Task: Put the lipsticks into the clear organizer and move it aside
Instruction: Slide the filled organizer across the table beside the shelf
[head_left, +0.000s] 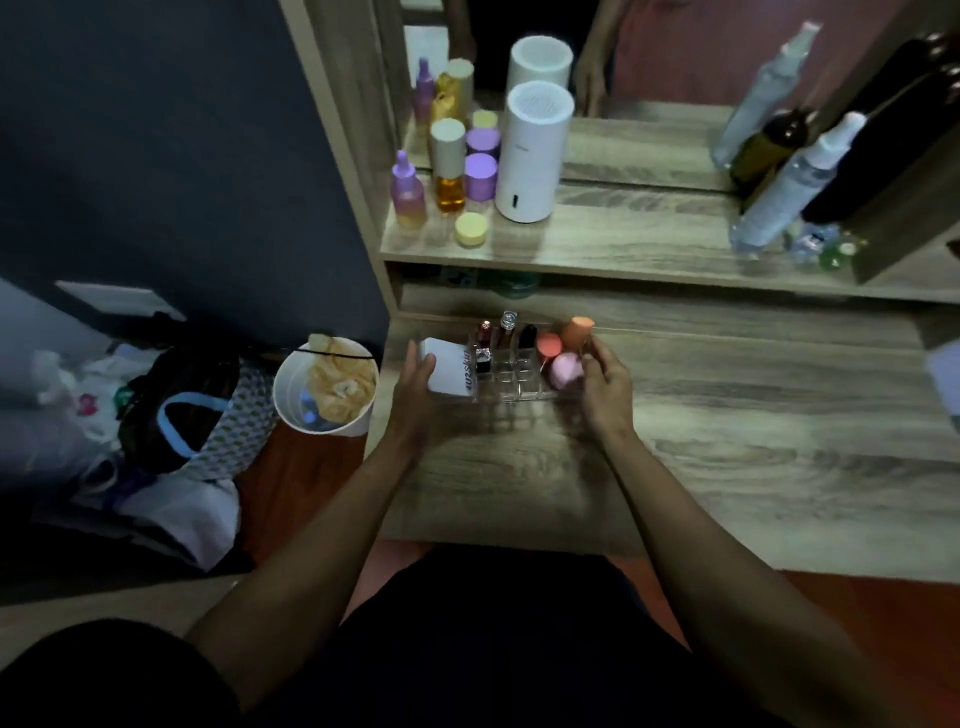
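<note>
The clear organizer (511, 387) sits on the wooden table near its back left. Upright in its slots stand a red lipstick (484, 332), a silver-capped one (507, 327) and a black one (527, 336); a fourth tube (483, 359) stands in the front row. Its left end holds a white compact box (448, 371), its right end three makeup sponges (563, 353). My left hand (415, 384) grips the organizer's left end at the white box. My right hand (605, 384) grips the right end by the sponges.
A raised shelf behind carries a white cylinder device (532, 156), purple and amber bottles (449, 171), a yellow jar (471, 228) and spray bottles (789, 187) at the right. A white bin (327, 384) and bags stand on the floor left of the table.
</note>
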